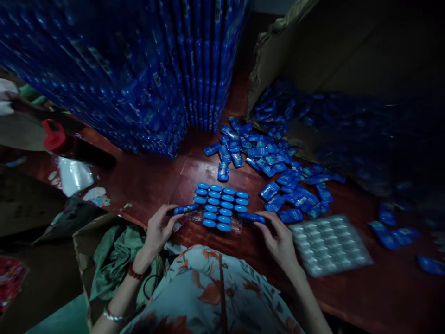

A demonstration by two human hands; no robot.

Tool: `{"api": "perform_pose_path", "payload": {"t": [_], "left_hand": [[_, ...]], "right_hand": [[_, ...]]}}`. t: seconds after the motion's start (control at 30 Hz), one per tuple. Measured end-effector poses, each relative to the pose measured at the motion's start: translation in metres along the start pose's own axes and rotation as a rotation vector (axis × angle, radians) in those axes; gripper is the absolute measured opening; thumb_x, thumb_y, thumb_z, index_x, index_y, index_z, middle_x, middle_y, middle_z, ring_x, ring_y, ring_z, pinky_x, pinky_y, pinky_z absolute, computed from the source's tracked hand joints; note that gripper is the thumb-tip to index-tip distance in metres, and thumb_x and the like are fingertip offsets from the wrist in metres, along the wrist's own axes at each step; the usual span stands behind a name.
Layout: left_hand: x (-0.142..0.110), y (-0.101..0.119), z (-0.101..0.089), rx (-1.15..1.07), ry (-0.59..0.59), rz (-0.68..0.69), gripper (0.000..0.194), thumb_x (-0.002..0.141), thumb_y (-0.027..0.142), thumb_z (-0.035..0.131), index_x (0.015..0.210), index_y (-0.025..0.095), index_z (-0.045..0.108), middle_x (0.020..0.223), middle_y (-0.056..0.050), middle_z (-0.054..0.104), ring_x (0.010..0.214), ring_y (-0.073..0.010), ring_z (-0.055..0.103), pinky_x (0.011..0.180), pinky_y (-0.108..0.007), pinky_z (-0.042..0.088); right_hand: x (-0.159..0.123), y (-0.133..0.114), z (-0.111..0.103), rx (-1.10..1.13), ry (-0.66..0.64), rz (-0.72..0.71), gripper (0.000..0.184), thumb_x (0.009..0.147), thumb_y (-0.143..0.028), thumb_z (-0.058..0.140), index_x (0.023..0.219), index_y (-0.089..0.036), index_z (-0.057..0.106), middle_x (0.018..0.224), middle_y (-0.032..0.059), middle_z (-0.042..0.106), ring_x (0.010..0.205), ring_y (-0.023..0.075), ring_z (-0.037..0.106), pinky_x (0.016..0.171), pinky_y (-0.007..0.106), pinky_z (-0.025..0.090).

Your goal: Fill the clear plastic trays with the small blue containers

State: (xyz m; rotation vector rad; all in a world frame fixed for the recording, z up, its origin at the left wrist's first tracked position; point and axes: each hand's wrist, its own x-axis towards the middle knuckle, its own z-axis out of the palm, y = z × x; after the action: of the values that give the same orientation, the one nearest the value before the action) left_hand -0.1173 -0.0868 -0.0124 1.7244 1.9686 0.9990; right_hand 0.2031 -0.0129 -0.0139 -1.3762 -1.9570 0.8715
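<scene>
Near the bench's front edge, the tray of upright blue tubes [221, 207] sits between our hands. Left hand [160, 228] pinches one tube [186, 209]; right hand [278, 239] pinches another [251, 217]. We seat each squarely, caps level. Loose tubes [278, 171] lie beyond.

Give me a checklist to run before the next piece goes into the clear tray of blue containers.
1. Left hand holds a blue container: ok.
2. Right hand holds another container: ok.
3. Clear tray flat on the wooden table: ok.
4. Open slots left in tray: cannot tell.
5. Loose pile beyond the tray, on the right hand's side: ok.
6. Spare blister tray lies right of that hand: ok.
</scene>
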Motion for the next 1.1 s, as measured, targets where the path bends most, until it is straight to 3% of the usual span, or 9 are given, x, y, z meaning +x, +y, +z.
{"api": "perform_pose_path", "payload": {"t": [0.13, 0.3, 0.47, 0.6, 0.8, 0.9, 0.97, 1.03, 1.1], "left_hand": [[0.003, 0.003, 0.013, 0.211, -0.132, 0.214, 0.022, 0.091, 0.021, 0.043, 0.110, 0.018, 0.053, 0.095, -0.008, 0.061, 0.087, -0.0180, 0.058, 0.077, -0.032, 0.049], [0.021, 0.013, 0.008, 0.423, -0.323, 0.414, 0.031, 0.089, 0.013, 0.038, 0.118, 0.015, 0.048, 0.101, -0.012, 0.056, 0.087, -0.0211, 0.053, 0.071, -0.032, 0.048], [0.047, 0.042, -0.001, 0.529, -0.609, 0.581, 0.022, 0.086, 0.005, 0.038, 0.097, 0.017, 0.052, 0.095, -0.008, 0.054, 0.083, -0.0199, 0.050, 0.071, -0.031, 0.047], [0.057, 0.051, 0.007, 0.620, -0.708, 0.665, 0.014, 0.086, 0.006, 0.042, 0.089, 0.017, 0.051, 0.088, -0.007, 0.054, 0.082, -0.0205, 0.051, 0.071, -0.032, 0.048], [0.055, 0.045, 0.009, 0.579, -0.641, 0.636, 0.023, 0.086, 0.005, 0.037, 0.102, 0.013, 0.052, 0.098, -0.011, 0.056, 0.090, -0.0219, 0.053, 0.080, -0.036, 0.047], [0.051, 0.038, -0.001, 0.540, -0.478, 0.640, 0.033, 0.087, 0.009, 0.036, 0.118, 0.013, 0.047, 0.105, -0.013, 0.057, 0.093, -0.0221, 0.054, 0.081, -0.036, 0.046], [0.055, 0.034, -0.006, 0.486, -0.326, 0.654, 0.030, 0.089, 0.015, 0.038, 0.117, 0.014, 0.050, 0.099, -0.012, 0.060, 0.087, -0.0210, 0.055, 0.076, -0.034, 0.046], [0.069, 0.033, -0.005, 0.395, -0.212, 0.630, 0.024, 0.091, 0.019, 0.039, 0.108, 0.015, 0.055, 0.089, -0.009, 0.060, 0.079, -0.0189, 0.054, 0.071, -0.031, 0.045], [0.096, 0.035, 0.004, 0.295, -0.197, 0.571, 0.022, 0.092, 0.019, 0.037, 0.101, 0.016, 0.057, 0.086, -0.007, 0.060, 0.079, -0.0176, 0.055, 0.071, -0.029, 0.044]], "right_hand": [[-0.001, -0.010, 0.015, -0.235, -0.068, -0.240, 0.029, 0.089, -0.016, 0.041, 0.114, -0.021, 0.056, 0.105, 0.0069, 0.061, 0.095, 0.0160, 0.060, 0.081, 0.029, 0.050], [0.011, -0.031, 0.012, -0.683, -0.254, -0.404, 0.037, 0.085, -0.005, 0.038, 0.116, -0.016, 0.055, 0.095, 0.0083, 0.062, 0.084, 0.0171, 0.058, 0.076, 0.028, 0.047], [0.034, -0.060, 0.014, -0.845, -0.509, -0.434, 0.028, 0.082, -0.001, 0.041, 0.099, -0.015, 0.059, 0.086, 0.0088, 0.061, 0.078, 0.0184, 0.056, 0.066, 0.028, 0.045], [0.038, -0.059, 0.017, -0.836, -0.523, -0.403, 0.029, 0.084, -0.003, 0.040, 0.103, -0.015, 0.058, 0.091, 0.0082, 0.061, 0.078, 0.0177, 0.058, 0.063, 0.027, 0.046], [0.008, -0.034, 0.030, -0.689, -0.123, -0.366, 0.029, 0.092, -0.020, 0.041, 0.117, -0.015, 0.054, 0.093, 0.0085, 0.065, 0.077, 0.0151, 0.063, 0.067, 0.024, 0.049], [-0.002, -0.023, 0.026, -0.568, 0.050, -0.325, 0.027, 0.091, -0.024, 0.044, 0.114, -0.016, 0.056, 0.096, 0.0080, 0.066, 0.086, 0.0149, 0.063, 0.077, 0.024, 0.049], [0.001, -0.013, 0.015, -0.522, 0.147, -0.244, 0.025, 0.091, -0.023, 0.043, 0.110, -0.019, 0.058, 0.099, 0.0067, 0.065, 0.089, 0.0148, 0.063, 0.079, 0.025, 0.048], [0.013, -0.001, 0.000, -0.536, 0.201, -0.140, 0.025, 0.090, -0.019, 0.041, 0.107, -0.021, 0.060, 0.099, 0.0059, 0.064, 0.087, 0.0158, 0.062, 0.076, 0.027, 0.049], [0.034, 0.012, -0.014, -0.629, 0.141, -0.083, 0.029, 0.087, -0.014, 0.040, 0.106, -0.022, 0.060, 0.101, 0.0060, 0.063, 0.087, 0.0179, 0.059, 0.072, 0.029, 0.048]]}}
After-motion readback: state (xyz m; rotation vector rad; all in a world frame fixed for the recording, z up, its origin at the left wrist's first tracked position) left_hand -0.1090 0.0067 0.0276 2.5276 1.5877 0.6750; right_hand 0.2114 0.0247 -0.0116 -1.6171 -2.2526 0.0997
